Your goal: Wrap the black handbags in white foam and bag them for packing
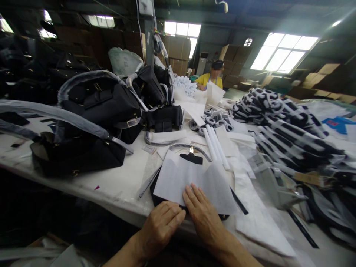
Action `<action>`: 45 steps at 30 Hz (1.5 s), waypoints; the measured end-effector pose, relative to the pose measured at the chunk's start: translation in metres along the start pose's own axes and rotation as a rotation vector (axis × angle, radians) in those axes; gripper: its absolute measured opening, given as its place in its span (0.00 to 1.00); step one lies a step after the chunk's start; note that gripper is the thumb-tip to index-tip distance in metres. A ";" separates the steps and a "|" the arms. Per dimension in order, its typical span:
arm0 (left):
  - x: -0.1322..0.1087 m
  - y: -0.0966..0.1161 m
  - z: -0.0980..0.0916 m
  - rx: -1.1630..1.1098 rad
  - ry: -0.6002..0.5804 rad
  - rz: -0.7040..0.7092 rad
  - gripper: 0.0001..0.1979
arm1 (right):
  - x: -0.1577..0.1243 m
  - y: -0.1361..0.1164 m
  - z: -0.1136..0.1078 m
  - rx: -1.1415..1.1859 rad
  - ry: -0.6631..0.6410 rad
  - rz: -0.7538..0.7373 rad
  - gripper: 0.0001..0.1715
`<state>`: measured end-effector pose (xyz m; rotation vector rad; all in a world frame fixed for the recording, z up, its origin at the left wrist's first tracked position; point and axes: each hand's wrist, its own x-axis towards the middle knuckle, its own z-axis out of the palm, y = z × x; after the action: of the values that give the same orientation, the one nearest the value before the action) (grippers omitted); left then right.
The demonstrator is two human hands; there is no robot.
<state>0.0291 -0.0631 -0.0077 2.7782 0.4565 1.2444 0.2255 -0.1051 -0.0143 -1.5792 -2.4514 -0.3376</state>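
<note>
A black handbag [157, 199] lies flat at the table's near edge, mostly covered by a sheet of white paper [178, 178]. Its wrapped handle and a black tab with a gold-coloured clasp [191, 157] show beyond the sheet. My right hand [204, 211] rests flat on the paper, fingers stretched out. Beside it, my left hand [162, 226] is closed at the bag's near edge, its fingers curled; what they pinch is hidden. A black strap end [239, 201] sticks out from under the sheet on the right.
Black handbags with plastic-wrapped handles [105, 104] crowd the left. White paper rolls [214, 144] lie beyond my work. On the right are a grey tape dispenser [278, 181] and heaped black-and-white wrapped straps [294, 133]. A person in yellow [210, 78] is farther back.
</note>
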 end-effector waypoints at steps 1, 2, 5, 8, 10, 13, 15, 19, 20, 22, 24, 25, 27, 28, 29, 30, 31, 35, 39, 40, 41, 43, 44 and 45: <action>0.004 0.002 -0.004 0.021 -0.007 0.014 0.13 | -0.001 0.000 0.000 0.020 -0.001 -0.017 0.32; 0.008 0.002 -0.005 0.066 -0.041 0.008 0.14 | -0.002 0.001 0.000 0.041 -0.002 -0.025 0.32; 0.014 -0.002 0.000 0.258 -0.145 -0.076 0.15 | -0.005 0.002 0.002 0.092 -0.007 -0.011 0.36; 0.010 -0.010 0.012 0.331 -0.199 -0.135 0.12 | -0.006 0.008 -0.001 0.192 -0.052 0.018 0.36; 0.007 -0.013 0.017 0.323 -0.276 -0.165 0.10 | -0.004 0.014 -0.009 0.298 -0.077 0.079 0.33; 0.005 -0.013 0.016 0.315 -0.331 -0.181 0.05 | -0.001 0.020 -0.018 0.355 -0.101 0.201 0.35; 0.005 -0.012 0.012 0.321 -0.330 -0.172 0.04 | 0.000 0.019 -0.018 0.301 -0.142 0.215 0.44; 0.019 -0.010 0.002 0.288 -0.428 -0.232 0.04 | 0.000 0.008 -0.007 0.176 -0.197 0.197 0.52; 0.025 -0.009 0.000 0.262 -0.463 -0.264 0.05 | 0.000 0.005 -0.004 0.158 -0.197 0.200 0.53; 0.041 -0.008 0.000 0.196 -0.492 -0.312 0.05 | -0.001 0.001 0.000 0.135 -0.197 0.200 0.52; 0.053 -0.010 0.010 0.108 -0.436 -0.305 0.03 | -0.002 -0.001 0.002 0.134 -0.210 0.200 0.49; 0.056 -0.011 0.018 0.059 -0.387 -0.282 0.06 | -0.002 0.000 0.001 0.149 -0.226 0.201 0.48; 0.055 -0.017 0.037 -0.013 -0.281 -0.251 0.13 | -0.003 0.005 -0.006 0.225 -0.279 0.204 0.51; 0.052 -0.020 0.047 -0.020 -0.251 -0.248 0.14 | -0.002 0.010 -0.011 0.287 -0.304 0.209 0.52; 0.047 -0.023 0.055 -0.022 -0.230 -0.252 0.15 | 0.000 0.017 -0.017 0.364 -0.324 0.214 0.53; 0.042 -0.026 0.061 -0.018 -0.216 -0.258 0.16 | 0.003 0.025 -0.025 0.455 -0.337 0.219 0.50; 0.037 -0.028 0.066 -0.015 -0.207 -0.265 0.16 | 0.008 0.034 -0.034 0.554 -0.347 0.225 0.44; 0.028 -0.031 0.071 -0.017 -0.169 -0.259 0.16 | 0.040 0.065 -0.064 0.733 -0.492 0.325 0.23; 0.030 -0.029 0.066 -0.029 -0.118 -0.239 0.15 | 0.060 0.069 -0.064 0.406 -0.505 0.287 0.14; 0.031 -0.029 0.065 -0.039 -0.097 -0.234 0.14 | 0.059 0.068 -0.059 0.351 -0.462 0.220 0.11; 0.031 -0.028 0.063 -0.049 -0.074 -0.231 0.14 | 0.055 0.067 -0.052 0.325 -0.412 0.155 0.08; 0.031 -0.027 0.061 -0.050 -0.029 -0.218 0.13 | 0.044 0.067 -0.037 0.356 -0.294 0.065 0.06; 0.030 -0.027 0.060 -0.035 -0.010 -0.205 0.13 | 0.037 0.068 -0.029 0.394 -0.234 0.052 0.06; 0.029 -0.027 0.059 -0.016 0.007 -0.190 0.13 | 0.030 0.069 -0.023 0.434 -0.178 0.056 0.06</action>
<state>0.0843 -0.0256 -0.0309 2.6445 0.6890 1.2102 0.2771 -0.0580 0.0217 -1.5310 -2.3807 0.3383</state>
